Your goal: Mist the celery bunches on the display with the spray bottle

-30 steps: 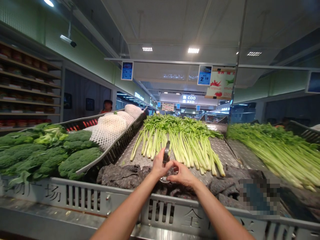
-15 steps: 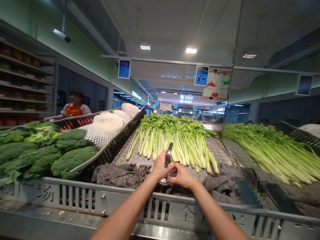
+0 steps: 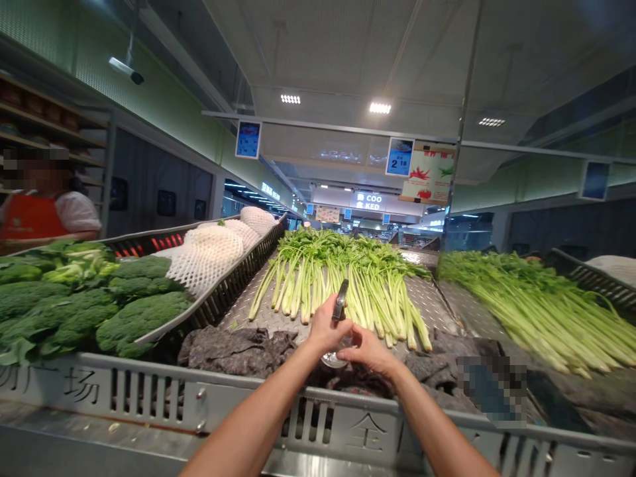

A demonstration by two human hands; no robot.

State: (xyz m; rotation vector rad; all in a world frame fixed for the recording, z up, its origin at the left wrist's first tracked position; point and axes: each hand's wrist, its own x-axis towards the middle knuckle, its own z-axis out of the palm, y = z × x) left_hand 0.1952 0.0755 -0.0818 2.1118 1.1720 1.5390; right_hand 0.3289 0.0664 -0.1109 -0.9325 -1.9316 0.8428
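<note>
A clear spray bottle with a dark head (image 3: 340,300) points away from me, its round base towards me. My left hand (image 3: 326,327) is closed round its upper part, just below the head. My right hand (image 3: 370,351) grips the clear lower body, fingers curled round its right side. Beyond both hands, bunches of celery (image 3: 342,278) lie in a row on a patterned metal surface, leaves at the back and pale stalk ends towards me. The fingers cover much of the bottle.
Crumpled dark cloth (image 3: 233,351) lies along the front behind a grey slotted rail (image 3: 163,391). Broccoli (image 3: 144,315) and net-wrapped produce (image 3: 213,255) fill the left side. A mirror panel (image 3: 536,212) stands right. A person in an orange apron (image 3: 37,218) is at far left.
The person in the orange apron has come closer and further left. My hands and the bottle sit slightly further right in view, with my grip unchanged.
</note>
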